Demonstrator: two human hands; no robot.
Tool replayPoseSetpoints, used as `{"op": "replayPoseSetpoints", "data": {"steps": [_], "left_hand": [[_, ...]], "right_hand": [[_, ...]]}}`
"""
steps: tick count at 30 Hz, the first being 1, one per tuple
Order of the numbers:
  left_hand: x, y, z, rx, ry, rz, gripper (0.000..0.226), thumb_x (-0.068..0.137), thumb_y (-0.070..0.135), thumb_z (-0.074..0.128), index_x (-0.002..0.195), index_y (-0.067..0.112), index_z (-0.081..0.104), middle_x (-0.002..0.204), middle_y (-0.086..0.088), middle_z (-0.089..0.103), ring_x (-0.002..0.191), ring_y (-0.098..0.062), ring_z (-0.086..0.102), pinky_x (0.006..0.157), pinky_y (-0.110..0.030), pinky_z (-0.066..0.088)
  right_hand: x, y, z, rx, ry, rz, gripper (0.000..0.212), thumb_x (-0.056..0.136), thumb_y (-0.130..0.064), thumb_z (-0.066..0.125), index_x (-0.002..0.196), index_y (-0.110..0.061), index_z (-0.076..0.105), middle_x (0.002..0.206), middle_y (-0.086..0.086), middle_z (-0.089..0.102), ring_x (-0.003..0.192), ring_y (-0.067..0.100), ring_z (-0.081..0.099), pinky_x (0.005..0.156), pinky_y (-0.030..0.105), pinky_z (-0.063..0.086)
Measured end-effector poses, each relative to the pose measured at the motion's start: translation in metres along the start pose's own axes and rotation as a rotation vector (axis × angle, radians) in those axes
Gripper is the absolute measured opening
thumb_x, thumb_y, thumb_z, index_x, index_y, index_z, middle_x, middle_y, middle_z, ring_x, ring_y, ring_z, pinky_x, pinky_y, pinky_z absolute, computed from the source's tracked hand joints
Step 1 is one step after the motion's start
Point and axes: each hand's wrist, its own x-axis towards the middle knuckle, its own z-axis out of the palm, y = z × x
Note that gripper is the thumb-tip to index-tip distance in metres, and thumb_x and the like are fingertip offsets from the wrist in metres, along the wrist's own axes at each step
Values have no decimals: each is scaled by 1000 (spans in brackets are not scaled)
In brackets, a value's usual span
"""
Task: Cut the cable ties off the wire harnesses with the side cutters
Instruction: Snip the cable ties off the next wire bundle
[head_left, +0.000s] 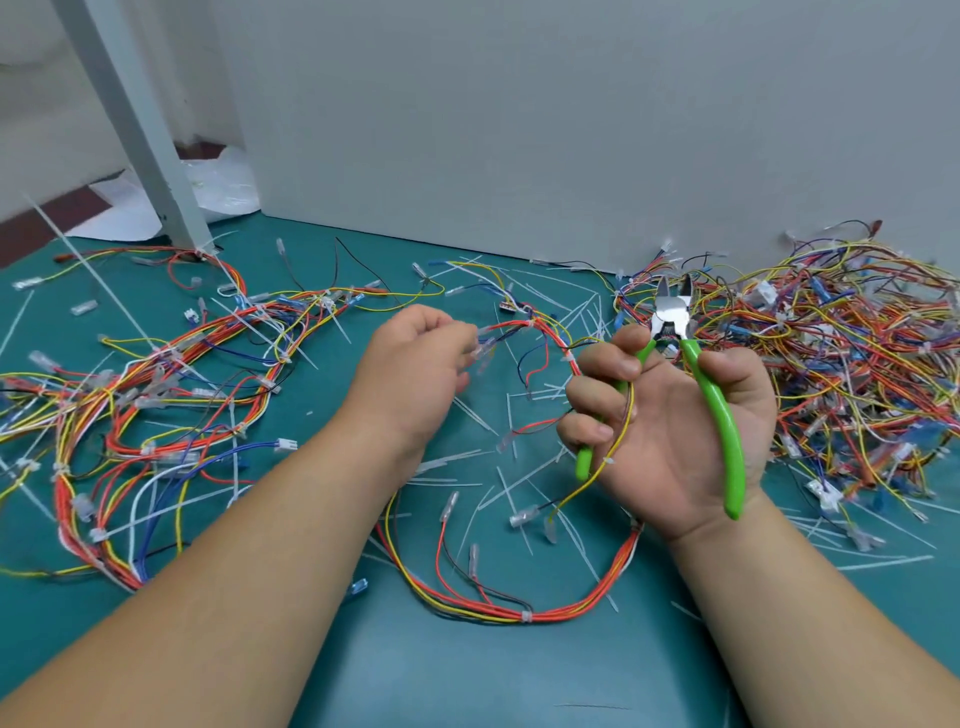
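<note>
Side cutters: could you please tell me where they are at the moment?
In the head view the side cutters sit right of centre, gripped upright in the right hand, just in front of the tangled wire harness pile.

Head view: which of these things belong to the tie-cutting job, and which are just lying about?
In the job:
side cutters in the right hand; looped wire harness, pinched by the left hand; its white cable tie; harness pile at right; left-side harnesses.

Lying about:
cut tie offcuts on the green mat; white plastic bag; grey post.
</note>
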Motion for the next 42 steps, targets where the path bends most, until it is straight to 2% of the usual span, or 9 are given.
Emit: {"op": "replayPoseSetpoints", "data": {"steps": [5,11,18,21,24,29,36,39,42], "left_hand": [[2,6,-3,-424,-222,-267,15,99,21,50,91,15,62,104,-10,77,97,-22,76,83,-36,60],[-1,6,-7,-447,-357,-429,21,94,11,45,92,4,65,81,-5,66,62,-10,62,60,-24,53],[-9,3,0,-128,-522,-211,21,103,25,47,119,23,61,85,1,62,71,-16,57,75,-36,41],[-16,1,4,-180,-639,-189,23,106,28,45,124,21,56,58,-3,51,49,-21,52,54,-27,47],[-14,-3,7,-175,-559,-182,21,98,18,57,103,27,75,57,-13,44,33,-19,38,39,-22,40],[-12,-9,4,-237,-511,-180,22,104,13,50,107,20,71,45,-3,39,25,-17,34,31,-26,44],[0,-10,7,-135,-134,-11,33,99,15,61,80,33,81,68,5,60,50,-5,43,53,-23,35],[3,-10,5,3,-45,158,18,97,15,65,98,26,79,73,13,66,59,-1,52,56,-16,42],[6,-14,2,110,19,247,30,94,19,69,122,28,72,87,2,59,79,-11,50,77,-30,46]], "right_hand": [[-1,3,5,-64,-58,101,37,74,-34,55,103,-10,53,87,0,34,67,16,23,62,34,19],[-1,10,4,-174,-124,191,36,71,-31,61,98,-8,55,83,2,37,65,17,27,62,36,17],[-1,18,3,-267,-162,291,41,65,-32,72,96,-8,62,83,4,41,66,20,23,62,37,18],[-1,24,5,-333,-161,316,47,60,-33,77,97,-7,65,85,7,44,66,20,31,62,39,17],[-1,27,7,-419,-176,310,51,59,-35,78,100,-7,67,89,12,56,67,21,44,62,36,25],[-2,27,8,-428,-214,324,57,65,-35,75,114,-7,67,99,22,60,72,25,49,64,36,34],[-2,19,9,-186,-311,237,66,79,-33,64,139,-5,56,95,16,52,73,23,48,68,37,34],[-2,1,4,-137,-202,90,63,81,-35,60,137,-8,58,107,20,61,85,29,62,78,42,49],[0,-6,0,-232,87,-91,54,77,-40,54,120,-11,67,105,18,70,89,29,69,78,41,55]]}}
